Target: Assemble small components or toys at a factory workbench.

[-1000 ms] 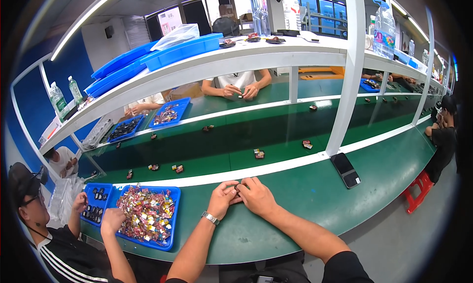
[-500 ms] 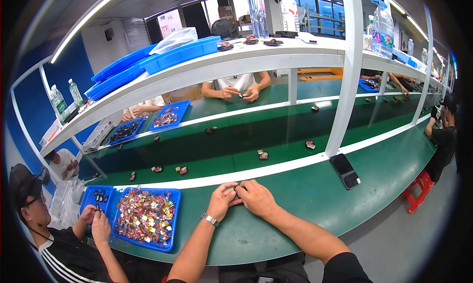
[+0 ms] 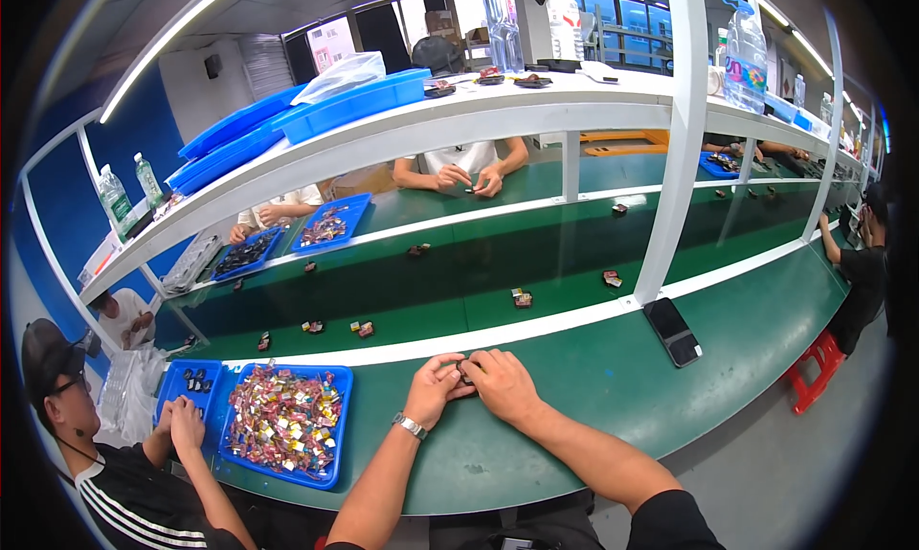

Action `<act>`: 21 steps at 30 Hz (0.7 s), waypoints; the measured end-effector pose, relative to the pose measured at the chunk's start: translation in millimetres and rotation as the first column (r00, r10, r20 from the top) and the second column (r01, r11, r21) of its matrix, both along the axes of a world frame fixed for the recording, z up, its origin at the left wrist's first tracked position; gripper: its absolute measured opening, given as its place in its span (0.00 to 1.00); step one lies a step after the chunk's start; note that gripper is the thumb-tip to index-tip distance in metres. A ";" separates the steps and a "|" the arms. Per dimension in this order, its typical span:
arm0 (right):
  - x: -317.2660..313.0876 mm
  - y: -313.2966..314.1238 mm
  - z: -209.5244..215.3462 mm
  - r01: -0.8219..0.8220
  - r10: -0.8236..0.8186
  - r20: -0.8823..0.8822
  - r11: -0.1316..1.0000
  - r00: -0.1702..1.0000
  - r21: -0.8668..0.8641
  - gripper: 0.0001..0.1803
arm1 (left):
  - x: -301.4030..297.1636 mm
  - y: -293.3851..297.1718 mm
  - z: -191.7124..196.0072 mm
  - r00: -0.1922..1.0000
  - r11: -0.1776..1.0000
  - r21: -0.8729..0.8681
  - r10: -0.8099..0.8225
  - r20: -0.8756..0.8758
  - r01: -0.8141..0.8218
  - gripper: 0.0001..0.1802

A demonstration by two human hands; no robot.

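Over the green bench my left hand (image 3: 436,389) and my right hand (image 3: 500,382) meet, fingers closed together around a small dark part (image 3: 465,370). Most of that part is hidden by my fingers, so its exact kind does not show. To the left of my forearm stands a blue tray (image 3: 337,454) heaped with small components (image 3: 282,421) in pink, white and yellow with short wires. A black smartphone (image 3: 672,333) lies on the bench to the right of my hands.
Beyond the white rail (image 3: 412,347) runs a green conveyor belt (image 3: 450,306) carrying small assemblies (image 3: 522,299). A white post (image 3: 675,148) rises behind the phone. At my left a co-worker (image 3: 124,454) sits beside a smaller blue tray (image 3: 168,397) of black parts. A shelf (image 3: 479,114) spans above.
The assemblies on the belt have shifted slightly to the right. My hands stay in nearly the same place, still on the dark part. The left co-worker's hands have come together lower down.
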State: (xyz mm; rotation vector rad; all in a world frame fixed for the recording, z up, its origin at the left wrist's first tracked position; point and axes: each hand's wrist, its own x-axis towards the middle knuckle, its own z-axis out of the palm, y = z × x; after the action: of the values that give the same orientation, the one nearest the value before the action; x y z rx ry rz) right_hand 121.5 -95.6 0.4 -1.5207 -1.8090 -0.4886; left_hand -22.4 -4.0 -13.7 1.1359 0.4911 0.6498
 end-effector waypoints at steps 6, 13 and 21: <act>-0.4 -4.1 0.0 0.010 -0.010 0.029 1.000 1.000 -0.015 0.10 | 0.9 -0.6 -1.4 1.000 1.000 0.001 -0.003 -0.015 0.003 0.15; -1.0 -4.0 -2.8 0.002 -0.002 0.007 0.998 1.000 -0.057 0.14 | 1.6 0.2 1.5 0.999 1.000 0.015 -0.006 -0.038 0.006 0.16; -2.8 -5.0 -1.1 0.016 -0.016 0.001 0.999 1.000 -0.040 0.12 | 0.9 -1.4 1.9 0.999 1.000 0.009 -0.001 -0.037 0.002 0.15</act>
State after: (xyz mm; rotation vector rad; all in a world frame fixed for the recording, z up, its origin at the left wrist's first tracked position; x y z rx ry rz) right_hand 118.7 -100.5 -0.7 -1.5631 -1.8187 -0.4632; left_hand -21.4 -5.4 -11.8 1.1580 0.5193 0.6312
